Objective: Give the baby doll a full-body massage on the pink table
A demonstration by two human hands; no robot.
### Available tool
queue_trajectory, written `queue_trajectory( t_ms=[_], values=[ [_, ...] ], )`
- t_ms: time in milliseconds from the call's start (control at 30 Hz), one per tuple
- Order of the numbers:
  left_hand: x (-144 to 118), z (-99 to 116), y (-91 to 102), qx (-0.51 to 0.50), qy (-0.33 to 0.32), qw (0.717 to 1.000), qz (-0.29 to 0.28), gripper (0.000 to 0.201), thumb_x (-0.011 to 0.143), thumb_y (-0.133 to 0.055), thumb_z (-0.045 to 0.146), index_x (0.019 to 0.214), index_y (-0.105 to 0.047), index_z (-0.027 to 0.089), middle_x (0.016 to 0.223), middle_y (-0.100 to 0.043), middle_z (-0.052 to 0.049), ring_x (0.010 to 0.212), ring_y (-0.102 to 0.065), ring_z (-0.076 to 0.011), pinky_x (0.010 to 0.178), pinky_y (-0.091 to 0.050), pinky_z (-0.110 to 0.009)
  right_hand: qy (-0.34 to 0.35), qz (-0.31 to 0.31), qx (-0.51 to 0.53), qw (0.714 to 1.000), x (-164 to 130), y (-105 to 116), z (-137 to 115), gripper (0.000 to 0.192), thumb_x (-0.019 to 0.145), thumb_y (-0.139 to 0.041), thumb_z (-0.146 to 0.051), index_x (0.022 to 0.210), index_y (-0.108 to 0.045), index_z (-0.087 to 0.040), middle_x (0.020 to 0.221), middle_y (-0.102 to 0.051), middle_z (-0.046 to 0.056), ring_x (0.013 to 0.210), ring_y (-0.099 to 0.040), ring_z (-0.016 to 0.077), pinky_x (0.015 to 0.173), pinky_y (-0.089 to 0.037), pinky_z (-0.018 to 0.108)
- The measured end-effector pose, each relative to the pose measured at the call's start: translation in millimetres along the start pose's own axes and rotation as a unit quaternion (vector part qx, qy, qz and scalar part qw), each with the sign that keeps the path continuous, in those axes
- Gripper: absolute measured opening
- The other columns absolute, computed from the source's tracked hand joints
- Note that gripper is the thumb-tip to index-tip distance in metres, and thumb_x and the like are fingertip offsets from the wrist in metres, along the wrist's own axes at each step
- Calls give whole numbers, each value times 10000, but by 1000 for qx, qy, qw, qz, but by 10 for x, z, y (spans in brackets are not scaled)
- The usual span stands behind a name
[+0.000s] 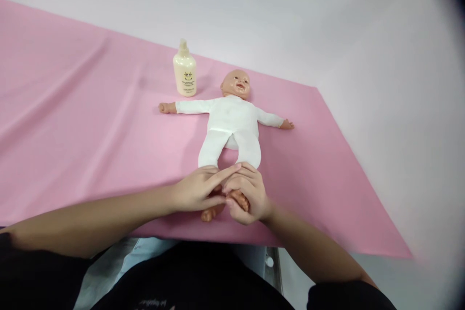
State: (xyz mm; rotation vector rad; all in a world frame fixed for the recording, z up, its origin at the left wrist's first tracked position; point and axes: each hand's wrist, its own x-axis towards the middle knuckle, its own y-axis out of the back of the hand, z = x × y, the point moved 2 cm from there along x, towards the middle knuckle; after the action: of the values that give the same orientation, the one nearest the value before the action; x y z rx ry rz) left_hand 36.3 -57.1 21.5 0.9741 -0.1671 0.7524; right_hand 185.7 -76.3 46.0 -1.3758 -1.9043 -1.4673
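Note:
A baby doll (pixel 232 115) with a white cloth body lies on its back, arms spread and legs toward me. Around one of its feet (pixel 240 198) my right hand (pixel 252 196) is closed, with the toes showing between thumb and fingers. My left hand (pixel 199 189) reaches across the other lower leg, its thumb and fingers extended to the held foot and touching my right hand. The doll's other foot (pixel 212 213) sticks out below my left hand. What the left fingertips press on is partly hidden.
A cream pump bottle (pixel 185 72) stands upright beside the doll's head and outstretched arm. Pink cloth (pixel 90 121) with creases covers the table. The near table edge is just in front of my body, and a pale wall rises behind.

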Motion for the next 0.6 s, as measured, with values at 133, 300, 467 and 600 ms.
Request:
queue_trajectory(
  t_ms=[133,300,467,600],
  values=[
    [-7,-22,23,-29,33,999,-7,675,872,-508,352,1435,-153,244,968,-632,-55,879,-603,-195,801,-487,-347,-7,15,-18,1000,10,22,42,340,670,-620,-303,974,-489,-227,754,-626,-1,724,-605,169,691,-479,340],
    [14,-9,71,-114,59,992,4,650,874,-511,284,1430,-178,235,945,-630,-42,847,-605,-161,787,-492,-305,0,55,-18,998,7,55,115,616,596,-722,-367,1121,-423,-245,863,-623,24,797,-626,199,734,-511,379],
    [25,-5,78,-134,56,989,12,640,874,-512,262,1429,-195,234,931,-634,-41,828,-603,-155,776,-490,-291,-9,41,-39,998,29,71,124,577,615,-716,-392,1096,-434,-245,855,-632,22,796,-630,196,735,-516,381],
    [33,-2,83,-138,53,989,13,649,871,-521,265,1430,-192,234,894,-625,-34,792,-595,-148,752,-490,-283,13,37,-65,997,25,97,131,612,631,-703,-449,1123,-423,-216,828,-636,35,812,-622,207,755,-526,402]
  ],
)
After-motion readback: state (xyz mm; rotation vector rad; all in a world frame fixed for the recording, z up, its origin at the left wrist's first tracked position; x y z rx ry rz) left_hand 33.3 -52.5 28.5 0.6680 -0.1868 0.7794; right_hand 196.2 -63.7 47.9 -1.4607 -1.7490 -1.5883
